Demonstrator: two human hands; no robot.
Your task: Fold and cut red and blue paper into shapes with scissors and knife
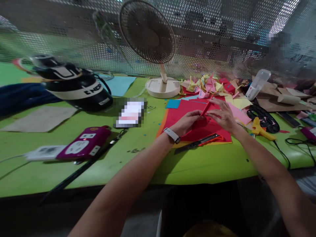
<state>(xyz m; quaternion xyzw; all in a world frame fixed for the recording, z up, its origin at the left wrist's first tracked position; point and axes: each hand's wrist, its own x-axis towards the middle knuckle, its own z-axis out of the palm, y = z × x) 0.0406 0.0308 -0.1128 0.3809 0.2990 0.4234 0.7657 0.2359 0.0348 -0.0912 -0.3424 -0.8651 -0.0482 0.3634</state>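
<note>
Pinching a narrow, folded piece of red paper (205, 109) between the fingertips of my left hand (189, 121) and right hand (223, 116), I have it just above a stack of flat, smooth red sheets (179, 110). My left hand is closed on the piece from one side; the fingers of my right hand are loosely bent and grip it from the other. A pale-banded watch (172, 135) circles my left wrist.

Across the near edge of the stack lies a utility knife with an orange-and-black body (200, 142), and yellow and orange paper shows from under the red. A small blue paper rectangle (173, 104) sits at the far left corner. Behind is a crumpled-looking heap of pink, yellow and red folded paper (209, 86). To the right are a hard yellow glue gun (260, 129) with a black cord, a black openwork object (264, 118) and a clear-and-white bottle (258, 85), tilted.

Farther left, on the glossy green table (148, 164), I have a phone (130, 113) with a lit screen, a purple power strip (85, 143) and a bulky black flask with a cream band (79, 89). A round-headed fan (148, 31) stands before the perforated metal panel (81, 36).
</note>
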